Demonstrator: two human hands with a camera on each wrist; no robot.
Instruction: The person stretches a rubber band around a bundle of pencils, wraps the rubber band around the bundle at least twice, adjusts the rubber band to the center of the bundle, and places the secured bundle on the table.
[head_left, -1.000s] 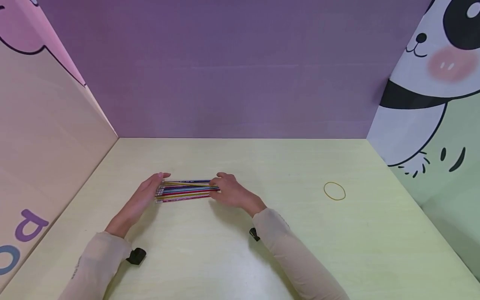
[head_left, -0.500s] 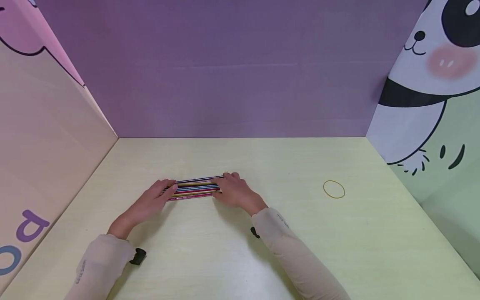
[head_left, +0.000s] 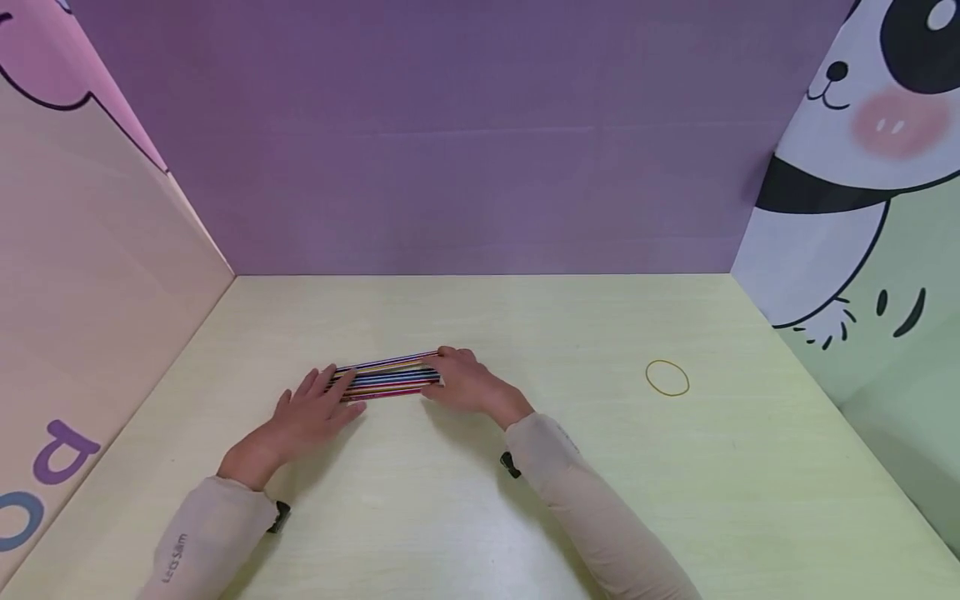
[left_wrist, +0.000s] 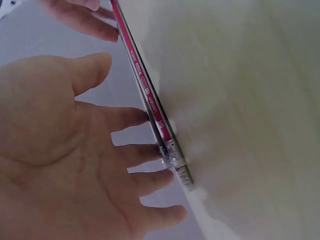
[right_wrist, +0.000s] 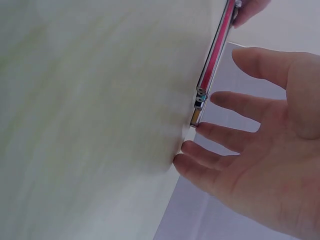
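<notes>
Several colourful striped pencils (head_left: 390, 380) lie side by side on the table, left of its middle. Over their left end my left hand (head_left: 303, 421) spreads straight fingers, touching them from above. The left wrist view shows a red pencil (left_wrist: 147, 85) with a silvery end beside those fingers. My right hand (head_left: 468, 385) rests at the pencils' right end, its fingers on the far side and thumb on the near side. In the right wrist view the right hand's fingers (right_wrist: 235, 137) are fairly straight, with the tips against the pencil ends. Both hands partly hide the pencils.
A thin yellow rubber band (head_left: 667, 395) lies on the pale table (head_left: 487, 517) to the right. A purple panel (head_left: 480, 150) stands along the back edge, with printed side panels at left and right.
My left hand has come from the pencils' left end to over them, turning palm down and spreading its fingers. The far pencils now slant slightly. The right hand has barely moved.
</notes>
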